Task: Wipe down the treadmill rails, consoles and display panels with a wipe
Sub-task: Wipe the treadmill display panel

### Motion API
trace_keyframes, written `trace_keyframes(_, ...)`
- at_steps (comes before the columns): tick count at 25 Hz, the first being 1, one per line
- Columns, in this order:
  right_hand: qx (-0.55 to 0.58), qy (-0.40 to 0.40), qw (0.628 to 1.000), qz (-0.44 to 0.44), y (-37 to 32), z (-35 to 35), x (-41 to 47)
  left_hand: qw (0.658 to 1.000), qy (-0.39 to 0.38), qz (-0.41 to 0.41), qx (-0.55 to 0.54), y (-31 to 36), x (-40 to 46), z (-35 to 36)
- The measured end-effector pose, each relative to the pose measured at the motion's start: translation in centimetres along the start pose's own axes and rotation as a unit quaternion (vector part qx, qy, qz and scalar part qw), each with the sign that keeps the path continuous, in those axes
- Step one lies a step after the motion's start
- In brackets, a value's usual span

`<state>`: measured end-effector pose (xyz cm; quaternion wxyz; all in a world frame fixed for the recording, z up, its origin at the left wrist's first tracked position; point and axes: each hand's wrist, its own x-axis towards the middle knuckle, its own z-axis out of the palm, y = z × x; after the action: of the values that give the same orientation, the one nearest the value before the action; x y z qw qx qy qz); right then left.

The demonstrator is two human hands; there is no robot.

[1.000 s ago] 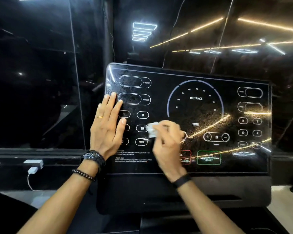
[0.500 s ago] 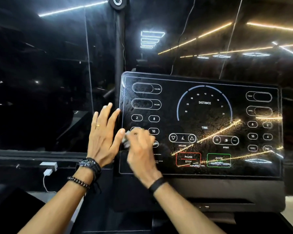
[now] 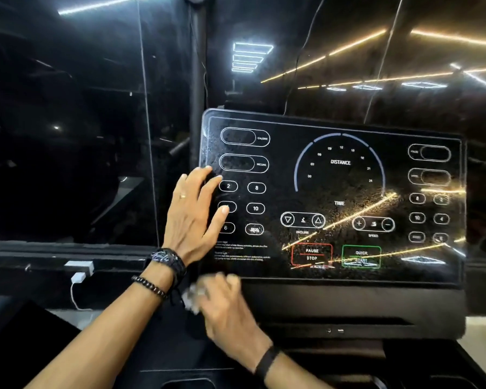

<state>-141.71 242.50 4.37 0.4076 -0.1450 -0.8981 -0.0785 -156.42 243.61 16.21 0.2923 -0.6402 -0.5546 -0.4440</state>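
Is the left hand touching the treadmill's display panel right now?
Touching. The head view shows the left hand spread open with its fingertips lying flat on the left edge of the display panel, covering part of a button.

A dark ledge [image 3: 40, 262] runs along the glass at left. A small white box [image 3: 79, 267] rests on it, with a white plug [image 3: 78, 277] and cable [image 3: 74, 297] hanging just below.

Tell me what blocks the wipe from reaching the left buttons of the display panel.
The left hand lies flat over the display panel's left edge, covering part of that button column. The right hand holds the wipe just below the panel's lower left corner.
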Motion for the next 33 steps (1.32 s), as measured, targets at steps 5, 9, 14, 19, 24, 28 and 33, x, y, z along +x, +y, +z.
trace_keyframes(5,-0.007,0.022,0.996,0.087,2.2,-2.1,-3.3,0.999,0.0,0.027,0.036,1.1,0.0,1.4)
trace_keyframes(9,-0.003,-0.025,0.999,0.027,-1.3,0.3,-3.6,0.995,-0.028,0.076,0.053,2.9,0.3,3.2)
trace_keyframes(14,-0.028,-0.011,0.995,0.098,0.7,-1.8,-5.4,0.99,-0.056,0.085,0.1,3.0,0.1,4.2)
trace_keyframes(19,-0.006,-0.048,0.997,0.053,-1.8,-0.5,-5.4,0.986,-0.067,0.091,0.125,2.6,-0.3,4.6)
trace_keyframes(24,-0.035,0.137,0.953,0.269,3.9,-3.6,-4.4,0.983,-0.065,0.085,0.148,2.9,-0.5,4.9)
trace_keyframes(28,-0.014,0.073,0.977,0.199,3.2,-3.7,-6.8,0.984,-0.061,0.089,0.143,2.7,-0.6,4.8)
trace_keyframes(33,-0.034,0.179,0.916,0.356,9.1,-7.4,-7.1,0.994,-0.03,0.022,0.105,5.3,-0.2,5.4)
